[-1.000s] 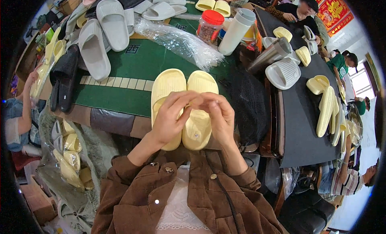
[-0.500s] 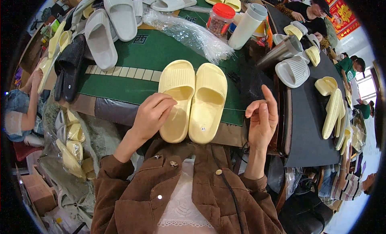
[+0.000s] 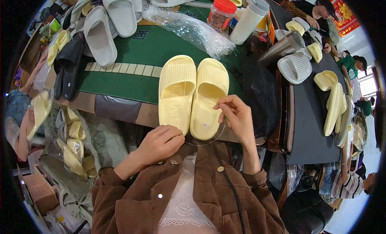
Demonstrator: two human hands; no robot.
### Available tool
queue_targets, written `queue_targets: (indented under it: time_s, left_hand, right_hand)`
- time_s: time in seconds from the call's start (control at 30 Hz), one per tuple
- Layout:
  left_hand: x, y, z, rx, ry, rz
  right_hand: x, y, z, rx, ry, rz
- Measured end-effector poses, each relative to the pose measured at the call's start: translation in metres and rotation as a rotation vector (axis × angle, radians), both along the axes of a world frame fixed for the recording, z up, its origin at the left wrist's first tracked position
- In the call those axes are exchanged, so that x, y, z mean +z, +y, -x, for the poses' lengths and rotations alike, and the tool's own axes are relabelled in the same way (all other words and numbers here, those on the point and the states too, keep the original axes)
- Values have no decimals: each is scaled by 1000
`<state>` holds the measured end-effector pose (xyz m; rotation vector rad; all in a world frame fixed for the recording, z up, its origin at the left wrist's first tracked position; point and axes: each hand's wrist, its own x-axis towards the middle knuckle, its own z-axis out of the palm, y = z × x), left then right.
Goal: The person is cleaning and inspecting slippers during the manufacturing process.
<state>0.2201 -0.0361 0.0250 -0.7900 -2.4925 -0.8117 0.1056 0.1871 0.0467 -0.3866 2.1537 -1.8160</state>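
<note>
Hands apart now, no longer joined over slippers (image 3: 193,97). Left hand (image 3: 161,143) sits at heel of left slipper; right hand (image 3: 237,115) pinches clear thread (image 3: 209,141) w/ fingers (image 3: 221,107), back beside right slipper.

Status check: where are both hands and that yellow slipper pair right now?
Left hand closed at the near heel of the yellow slippers. Right hand pinching a thin clear strand by the right heel. Pair lies side by side on the green mat. Nothing in the way.
</note>
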Motion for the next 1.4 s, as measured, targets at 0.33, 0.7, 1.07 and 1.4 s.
queue_targets:
  time_s: [0.33,0.7,1.07,1.4]
  left_hand:
    - [-7,-3,-14,61,-55,-63]
    - [-6,-4,24,325,8,-103]
    - [-18,19,81,372,125,87]
    - [-19,25,89,397,125,-1]
  right_hand:
    - [-17,-18,-2,53,389,-259]
    - [-21,-47,19,136,393,-462]
    - [5,-25,-11,248,581,-361]
    - [-12,-17,116,-278,369,-136]
